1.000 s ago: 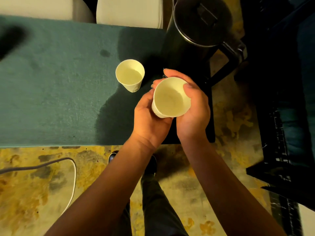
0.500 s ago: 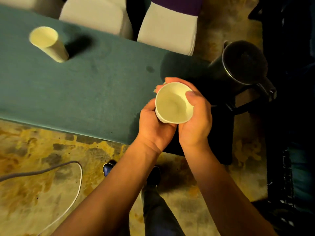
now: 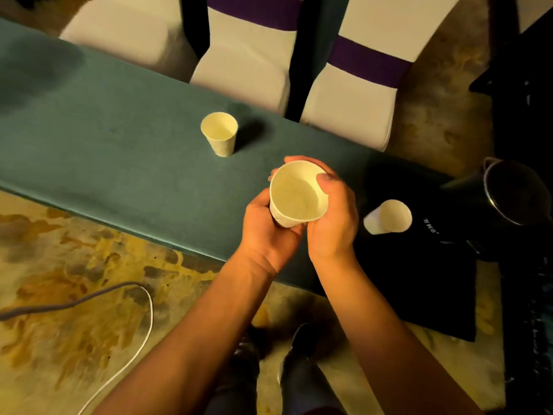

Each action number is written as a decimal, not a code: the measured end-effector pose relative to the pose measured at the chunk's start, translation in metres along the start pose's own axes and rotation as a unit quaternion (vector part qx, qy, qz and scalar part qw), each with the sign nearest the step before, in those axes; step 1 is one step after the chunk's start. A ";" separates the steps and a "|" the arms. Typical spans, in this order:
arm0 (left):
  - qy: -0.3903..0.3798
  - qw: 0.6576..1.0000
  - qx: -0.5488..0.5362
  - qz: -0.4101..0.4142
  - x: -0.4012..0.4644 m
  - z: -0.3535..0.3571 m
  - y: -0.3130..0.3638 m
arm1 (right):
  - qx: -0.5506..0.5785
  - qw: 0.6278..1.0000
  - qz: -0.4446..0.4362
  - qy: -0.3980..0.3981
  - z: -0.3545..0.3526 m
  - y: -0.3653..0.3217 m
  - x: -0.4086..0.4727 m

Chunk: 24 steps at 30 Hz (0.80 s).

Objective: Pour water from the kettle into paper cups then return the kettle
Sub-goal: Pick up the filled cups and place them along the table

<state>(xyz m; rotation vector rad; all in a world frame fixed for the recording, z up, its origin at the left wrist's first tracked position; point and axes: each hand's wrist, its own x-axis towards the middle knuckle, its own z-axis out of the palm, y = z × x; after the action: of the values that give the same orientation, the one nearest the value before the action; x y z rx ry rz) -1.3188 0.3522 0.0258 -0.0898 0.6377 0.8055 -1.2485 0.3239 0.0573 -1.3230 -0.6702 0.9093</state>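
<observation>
Both hands hold one white paper cup (image 3: 296,194) upright above the green table (image 3: 119,151). My left hand (image 3: 266,232) wraps its lower side and my right hand (image 3: 332,217) grips the right of the rim, thumb on top. A second paper cup (image 3: 220,134) stands on the table to the far left of the held one. A third paper cup (image 3: 387,217) stands to the right on a black cloth (image 3: 419,280). The dark kettle (image 3: 514,199) sits at the right edge, lid open, beyond that cup.
Two white chairs with purple bands (image 3: 260,61) stand behind the table. A grey cable (image 3: 125,324) curves over the yellow patterned floor at the lower left. My shoes (image 3: 299,342) show below the table edge. Dark furniture fills the far right.
The view has swung left and back, so the kettle now lies at the right edge. Both hands keep the same cup. A cup on the black cloth has come into view.
</observation>
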 end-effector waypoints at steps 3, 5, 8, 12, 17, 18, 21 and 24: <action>-0.001 1.000 0.006 0.006 -0.002 -0.007 0.040 | 0.001 1.000 0.007 -0.005 0.041 0.002 0.006; 0.000 1.000 0.007 0.020 -0.001 -0.011 0.069 | -0.007 1.000 0.009 -0.012 0.069 0.005 0.013; 0.008 0.999 0.010 0.041 0.005 -0.016 0.107 | -0.012 0.999 0.011 -0.028 0.106 0.013 0.027; 0.025 0.997 0.008 0.067 0.021 -0.020 0.157 | 0.005 0.998 0.020 -0.051 0.153 0.024 0.053; 0.033 0.995 0.012 0.099 0.046 -0.017 0.216 | -0.003 0.995 0.005 -0.095 0.203 0.036 0.095; 0.033 0.994 0.011 0.101 0.052 -0.017 0.227 | -0.006 0.994 0.000 -0.107 0.212 0.038 0.102; 0.043 0.994 0.005 0.099 0.071 -0.020 0.258 | -0.019 0.991 0.001 -0.135 0.236 0.041 0.124; 0.051 0.994 0.018 0.094 0.085 -0.020 0.283 | -0.029 0.991 0.015 -0.131 0.255 0.044 0.141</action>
<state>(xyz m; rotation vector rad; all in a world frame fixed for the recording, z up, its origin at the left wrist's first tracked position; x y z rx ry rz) -1.4814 0.5987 0.0066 -0.0392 0.7637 0.9746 -1.4000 0.5761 0.0410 -1.2779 -0.8874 1.1077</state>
